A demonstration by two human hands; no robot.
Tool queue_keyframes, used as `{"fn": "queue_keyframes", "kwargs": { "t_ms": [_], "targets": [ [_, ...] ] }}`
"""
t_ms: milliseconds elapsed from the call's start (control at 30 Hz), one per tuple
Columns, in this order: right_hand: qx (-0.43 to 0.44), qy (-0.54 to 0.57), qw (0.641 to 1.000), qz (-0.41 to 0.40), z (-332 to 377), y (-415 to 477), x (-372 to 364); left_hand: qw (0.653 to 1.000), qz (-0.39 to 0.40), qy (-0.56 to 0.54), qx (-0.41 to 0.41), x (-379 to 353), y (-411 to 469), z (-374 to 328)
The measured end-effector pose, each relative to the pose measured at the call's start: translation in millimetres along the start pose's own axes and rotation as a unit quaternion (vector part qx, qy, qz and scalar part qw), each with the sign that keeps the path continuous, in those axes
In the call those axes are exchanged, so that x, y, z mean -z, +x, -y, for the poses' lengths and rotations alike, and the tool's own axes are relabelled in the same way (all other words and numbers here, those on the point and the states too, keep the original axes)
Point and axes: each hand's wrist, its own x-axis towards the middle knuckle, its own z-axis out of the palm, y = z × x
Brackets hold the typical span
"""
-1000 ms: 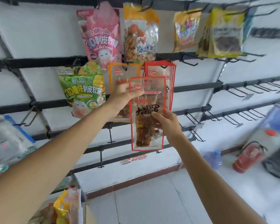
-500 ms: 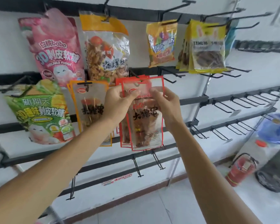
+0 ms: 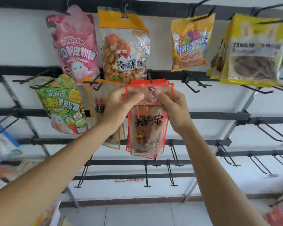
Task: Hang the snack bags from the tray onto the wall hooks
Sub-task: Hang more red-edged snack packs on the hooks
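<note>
A clear snack bag with a red border [image 3: 147, 128] is held up against the wall rack. My left hand [image 3: 119, 106] pinches its top left part and my right hand [image 3: 171, 108] pinches its top right part. The bag's top edge sits at a black hook [image 3: 149, 82], in front of other red-bordered bags that hang there. I cannot tell whether the hook passes through the bag's hole. An orange-bordered bag [image 3: 101, 95] hangs just to the left, partly behind my left hand.
Pink [image 3: 75, 44], green [image 3: 62, 105], orange-topped [image 3: 124, 49] and yellow bags [image 3: 189, 43] hang on the black rails. More yellow bags [image 3: 253, 53] hang at the right. Bare hooks [image 3: 194, 84] stick out to the right and below [image 3: 171, 173]. Bags [image 3: 2, 144] lie at the left edge.
My right hand rose from the bag's lower middle to its top. Both hands lifted the red-bordered bag up to the hook, and the view moved closer to the rack.
</note>
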Motion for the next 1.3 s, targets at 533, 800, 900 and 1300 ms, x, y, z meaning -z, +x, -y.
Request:
{"fn": "queue_keyframes", "kwargs": {
  "t_ms": [533, 800, 900, 1300],
  "targets": [
    [-0.063, -0.051, 0.994, -0.066, -21.2, 18.5, 1.7, 0.979, -0.083, 0.161, -0.090, -16.9, 13.5, 17.4],
    [-0.017, -0.221, 0.960, -0.173, -39.4, 15.4, -6.0, 0.838, -0.039, 0.488, -0.241, -15.9, -6.1, 57.9],
    [0.003, -0.299, 0.921, -0.250, -43.3, 6.0, -17.6, 0.817, 0.003, 0.524, -0.243, -15.5, -5.5, 62.3],
    [0.165, -0.583, 0.794, -0.046, -112.6, -60.8, -10.7, 0.782, 0.193, 0.572, -0.158, 3.6, -13.8, 75.4]
  ]
}}
